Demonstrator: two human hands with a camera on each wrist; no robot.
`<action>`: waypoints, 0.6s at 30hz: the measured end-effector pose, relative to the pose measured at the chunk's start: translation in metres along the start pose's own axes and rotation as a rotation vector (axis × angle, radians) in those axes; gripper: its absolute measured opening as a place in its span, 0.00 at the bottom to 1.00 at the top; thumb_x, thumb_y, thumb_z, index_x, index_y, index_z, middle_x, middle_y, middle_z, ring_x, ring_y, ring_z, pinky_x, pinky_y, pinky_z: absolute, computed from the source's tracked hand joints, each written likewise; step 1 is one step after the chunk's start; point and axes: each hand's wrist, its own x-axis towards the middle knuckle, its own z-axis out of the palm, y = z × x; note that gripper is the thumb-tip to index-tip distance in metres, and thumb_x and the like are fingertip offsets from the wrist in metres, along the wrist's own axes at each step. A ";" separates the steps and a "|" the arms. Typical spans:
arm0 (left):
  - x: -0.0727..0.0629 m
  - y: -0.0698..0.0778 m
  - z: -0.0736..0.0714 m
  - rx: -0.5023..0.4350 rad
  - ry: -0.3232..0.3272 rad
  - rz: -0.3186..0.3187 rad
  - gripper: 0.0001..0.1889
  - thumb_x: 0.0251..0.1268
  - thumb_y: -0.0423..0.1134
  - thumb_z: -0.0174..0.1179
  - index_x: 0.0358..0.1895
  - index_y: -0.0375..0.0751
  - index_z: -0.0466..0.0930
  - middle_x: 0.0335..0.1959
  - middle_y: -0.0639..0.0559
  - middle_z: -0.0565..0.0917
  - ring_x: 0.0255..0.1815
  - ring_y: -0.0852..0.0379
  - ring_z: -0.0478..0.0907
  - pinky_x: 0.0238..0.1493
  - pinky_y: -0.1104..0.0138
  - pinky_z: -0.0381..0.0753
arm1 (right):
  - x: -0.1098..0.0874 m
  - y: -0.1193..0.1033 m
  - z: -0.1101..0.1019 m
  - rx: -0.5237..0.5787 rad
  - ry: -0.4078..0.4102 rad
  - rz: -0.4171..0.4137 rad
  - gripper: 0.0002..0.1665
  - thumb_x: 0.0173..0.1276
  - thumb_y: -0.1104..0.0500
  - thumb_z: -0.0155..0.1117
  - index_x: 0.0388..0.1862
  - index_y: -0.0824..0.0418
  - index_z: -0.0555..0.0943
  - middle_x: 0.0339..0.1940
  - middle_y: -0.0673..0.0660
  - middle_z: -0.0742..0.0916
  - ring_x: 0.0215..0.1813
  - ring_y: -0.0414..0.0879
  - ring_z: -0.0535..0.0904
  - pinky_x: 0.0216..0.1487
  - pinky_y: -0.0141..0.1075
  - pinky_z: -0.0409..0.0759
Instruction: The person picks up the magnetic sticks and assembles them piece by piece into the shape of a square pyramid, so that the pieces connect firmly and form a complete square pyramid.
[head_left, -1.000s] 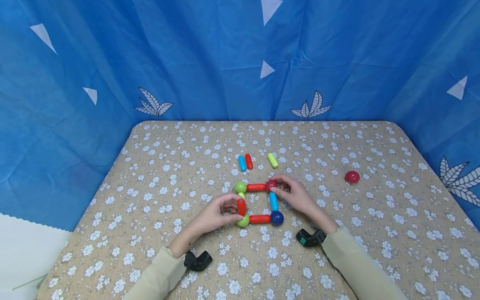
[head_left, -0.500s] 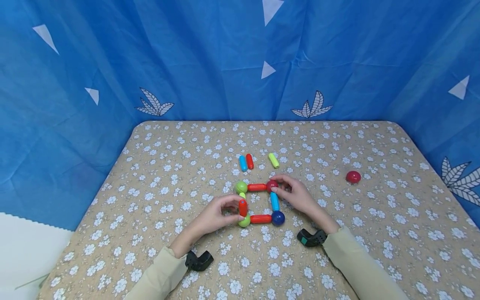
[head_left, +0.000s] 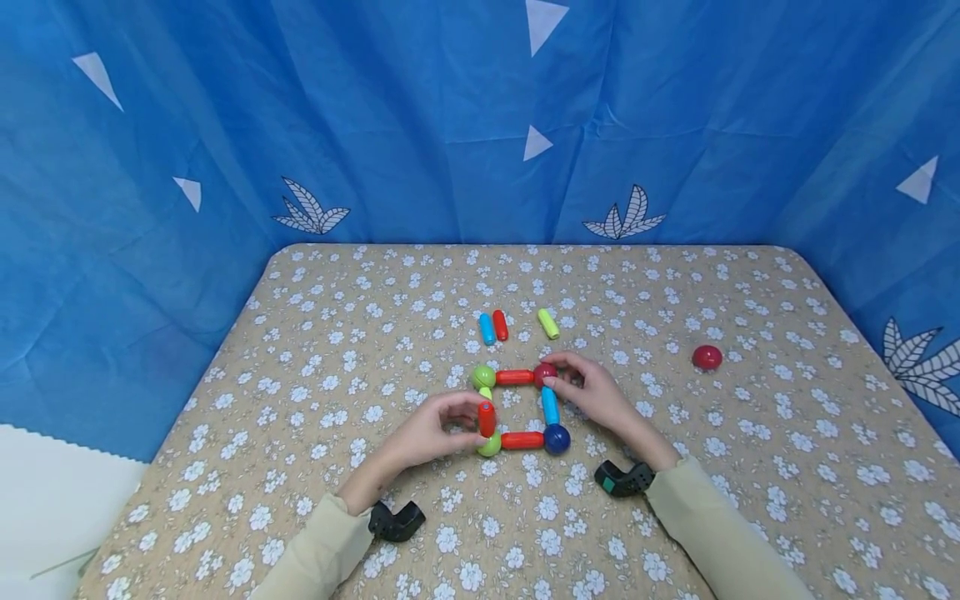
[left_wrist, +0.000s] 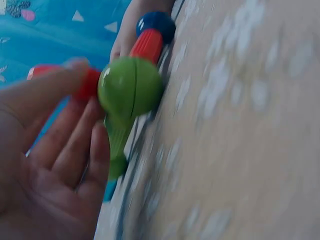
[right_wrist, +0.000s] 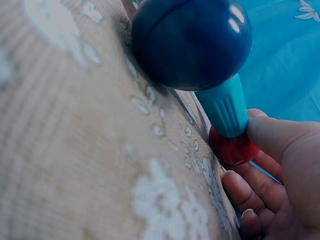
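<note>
A square of magnetic rods and balls lies on the flowered tablecloth. Its corners are a near green ball [head_left: 490, 445], a far green ball [head_left: 483, 377], a red ball [head_left: 543, 372] and a dark blue ball [head_left: 557, 439]. Two red rods, a light blue rod [head_left: 551, 406] and a yellow-green rod [head_left: 486, 392] join them. With thumb and fingers my left hand [head_left: 438, 429] pinches a further red rod [head_left: 487, 419], which stands up from the near green ball. My right hand [head_left: 597, 397] holds the red ball at the far right corner, partly covering it.
Beyond the square lie a loose light blue rod [head_left: 487, 329], a red rod [head_left: 500, 325] and a yellow-green rod [head_left: 548, 323]. Off to the right sits another red ball [head_left: 707, 357]. A blue curtain [head_left: 465, 125] hangs behind the table.
</note>
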 end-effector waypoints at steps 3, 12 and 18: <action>-0.001 -0.003 -0.011 -0.132 -0.031 0.001 0.25 0.55 0.25 0.64 0.57 0.25 0.70 0.50 0.39 0.78 0.50 0.46 0.77 0.52 0.56 0.74 | -0.002 0.001 -0.003 0.008 -0.017 0.008 0.20 0.67 0.56 0.61 0.57 0.59 0.76 0.41 0.55 0.80 0.38 0.48 0.72 0.33 0.38 0.73; 0.018 -0.005 -0.039 -0.054 0.169 -0.102 0.23 0.60 0.26 0.59 0.59 0.27 0.69 0.55 0.34 0.74 0.54 0.41 0.72 0.54 0.62 0.73 | -0.037 -0.009 -0.019 -0.049 -0.060 0.022 0.21 0.66 0.59 0.63 0.56 0.65 0.74 0.43 0.57 0.81 0.38 0.46 0.76 0.35 0.36 0.76; 0.041 -0.014 -0.047 0.103 0.063 -0.132 0.21 0.62 0.31 0.60 0.59 0.31 0.72 0.55 0.38 0.75 0.52 0.46 0.75 0.52 0.60 0.74 | -0.064 -0.028 -0.007 -0.123 -0.096 0.055 0.15 0.62 0.57 0.68 0.46 0.61 0.79 0.31 0.47 0.80 0.32 0.43 0.74 0.32 0.33 0.76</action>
